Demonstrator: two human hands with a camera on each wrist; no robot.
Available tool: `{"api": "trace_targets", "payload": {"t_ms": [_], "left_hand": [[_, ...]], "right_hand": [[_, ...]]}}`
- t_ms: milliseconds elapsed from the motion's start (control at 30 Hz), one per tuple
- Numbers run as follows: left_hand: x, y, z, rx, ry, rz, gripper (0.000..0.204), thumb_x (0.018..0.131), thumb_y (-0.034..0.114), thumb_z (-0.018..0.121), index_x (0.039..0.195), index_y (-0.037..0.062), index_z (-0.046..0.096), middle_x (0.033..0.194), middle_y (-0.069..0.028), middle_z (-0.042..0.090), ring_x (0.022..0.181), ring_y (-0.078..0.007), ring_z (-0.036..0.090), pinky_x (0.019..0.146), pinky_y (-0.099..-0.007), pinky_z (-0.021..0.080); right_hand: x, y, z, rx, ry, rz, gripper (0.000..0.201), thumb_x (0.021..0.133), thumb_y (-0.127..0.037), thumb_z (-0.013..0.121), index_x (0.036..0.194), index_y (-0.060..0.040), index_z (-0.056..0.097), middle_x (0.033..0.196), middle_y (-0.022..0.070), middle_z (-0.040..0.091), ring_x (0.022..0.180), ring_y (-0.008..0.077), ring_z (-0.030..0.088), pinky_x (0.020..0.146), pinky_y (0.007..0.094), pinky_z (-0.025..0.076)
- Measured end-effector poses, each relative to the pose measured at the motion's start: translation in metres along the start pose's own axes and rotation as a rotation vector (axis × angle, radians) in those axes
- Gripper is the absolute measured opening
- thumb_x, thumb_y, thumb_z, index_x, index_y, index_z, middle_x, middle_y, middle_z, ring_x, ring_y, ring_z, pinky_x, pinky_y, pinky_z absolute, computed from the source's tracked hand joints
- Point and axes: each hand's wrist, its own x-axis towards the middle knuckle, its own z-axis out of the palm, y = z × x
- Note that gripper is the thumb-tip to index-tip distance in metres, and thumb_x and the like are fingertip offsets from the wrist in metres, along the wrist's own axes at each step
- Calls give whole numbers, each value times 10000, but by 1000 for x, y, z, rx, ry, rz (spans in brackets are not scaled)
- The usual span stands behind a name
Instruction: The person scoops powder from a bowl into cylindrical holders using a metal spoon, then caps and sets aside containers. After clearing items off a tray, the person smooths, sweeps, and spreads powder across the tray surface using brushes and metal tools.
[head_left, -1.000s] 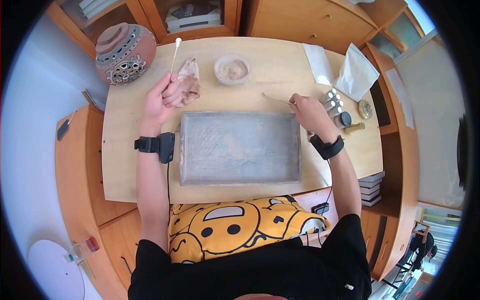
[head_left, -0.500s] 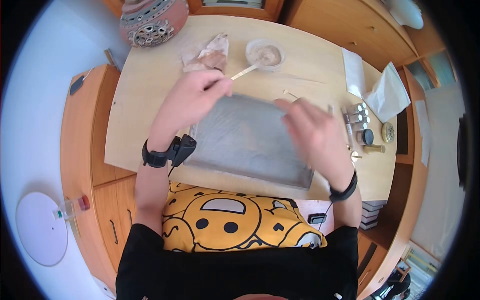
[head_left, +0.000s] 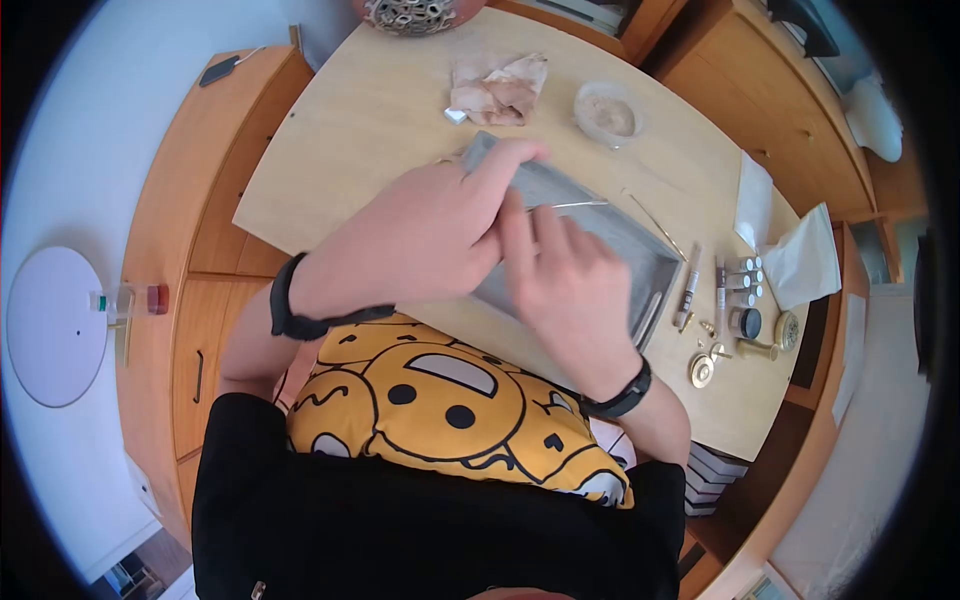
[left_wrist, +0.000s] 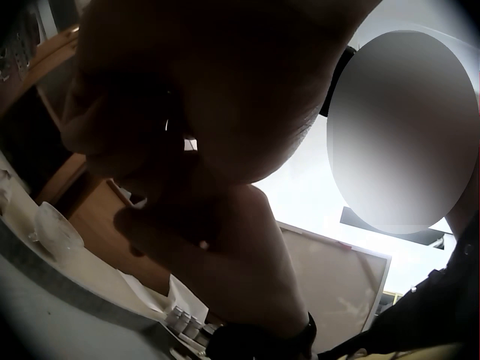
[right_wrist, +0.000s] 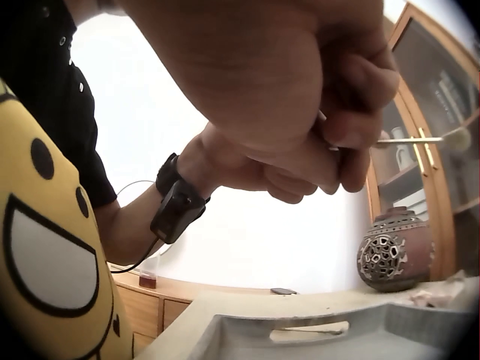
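Note:
In the head view my hands meet over the grey rectangular tray [head_left: 655, 290]. The right hand [head_left: 575, 290] has its fingers curled, and a thin metallic stick [head_left: 575, 206] comes out beside them. Above and to its left the left hand [head_left: 430, 225] is bent at the wrist, fingers folded inward and mostly hidden. From the right wrist, the stick [right_wrist: 412, 140] ends in a blurred, pale, rounded tip. The left wrist view shows the left hand [left_wrist: 172, 90] dark against the right hand [left_wrist: 225, 240], with a small glint among its fingers.
Beyond the tray lie a stained cloth [head_left: 500, 88] and a bowl of pale powder [head_left: 608, 118]. A thin tool [head_left: 655, 225] rests by the tray's right edge. At right stand small bottles [head_left: 745, 280], a dark-lidded jar [head_left: 745, 322] and brass pieces [head_left: 702, 370]. A yellow cushion [head_left: 460, 385] is below.
The left hand has come down from beside the cloth toward the right hand, wrist turned over. The right hand has moved inward to meet it. The view has swung, so the table appears rotated.

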Motion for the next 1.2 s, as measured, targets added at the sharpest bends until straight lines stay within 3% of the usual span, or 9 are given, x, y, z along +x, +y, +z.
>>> {"api": "trace_targets", "payload": {"t_ms": [233,333,433,500,733,800,867,967,1200], "left_hand": [[-24,-2,33,-176,143,94,577,876,-39,487,1431,64,367,665,-174,586,632,-369,614,600,-402,461],[-30,-3,39,-307,101,-46,519,900,-38,475,1406,41,391,654,-158,574,615,-344,614,589,-373,455],[-31,-21,46,-278,107,-118,373,922,-7,509,1294,21,499,664,-156,591,609,-347,603,575,-373,451],[-33,-36,54,6,37,28,107,935,67,567,1035,45,600,680,-141,625,602,-348,610,542,-415,454],[-23,-47,54,-199,52,60,89,926,105,605,893,25,625,728,-143,643,607,-302,619,538,-388,457],[-19,-66,39,-163,216,87,106,927,74,586,927,-11,649,742,-109,627,623,-211,614,567,-336,452],[-13,-91,25,-100,348,-284,104,909,98,625,919,1,660,774,-70,622,640,-138,581,572,-312,446],[-3,-130,17,181,283,-273,112,886,125,663,925,21,661,791,-72,612,661,-167,574,590,-303,455],[20,-157,41,235,285,-254,131,847,151,671,880,27,651,813,-95,642,719,-274,626,671,-368,500]], "right_hand": [[-16,-9,4,22,36,11,340,722,-127,608,1011,52,598,769,37,522,693,135,543,530,222,436],[-22,-9,9,49,46,42,334,717,-121,607,1007,46,596,774,40,523,688,142,539,539,232,449],[-27,-7,18,224,1,133,375,699,-96,608,1043,54,598,801,49,549,721,157,566,562,252,484],[-33,-7,21,308,3,149,429,682,-75,607,1089,60,598,843,58,583,757,172,594,596,261,513],[-41,6,16,568,-39,181,384,704,-13,644,1083,47,631,881,109,656,751,191,643,588,288,521],[-52,25,-16,423,-102,513,186,805,-26,678,988,3,669,807,94,673,666,207,649,549,309,504],[-64,53,-25,214,-23,677,66,872,-90,694,905,-36,676,725,67,660,589,220,629,512,313,477],[-81,103,-33,116,-126,847,38,857,-80,690,875,-52,671,718,82,660,610,241,641,527,328,475],[-122,147,-11,100,-451,706,69,863,-88,617,899,-89,676,716,141,665,685,354,652,652,461,510]]}}
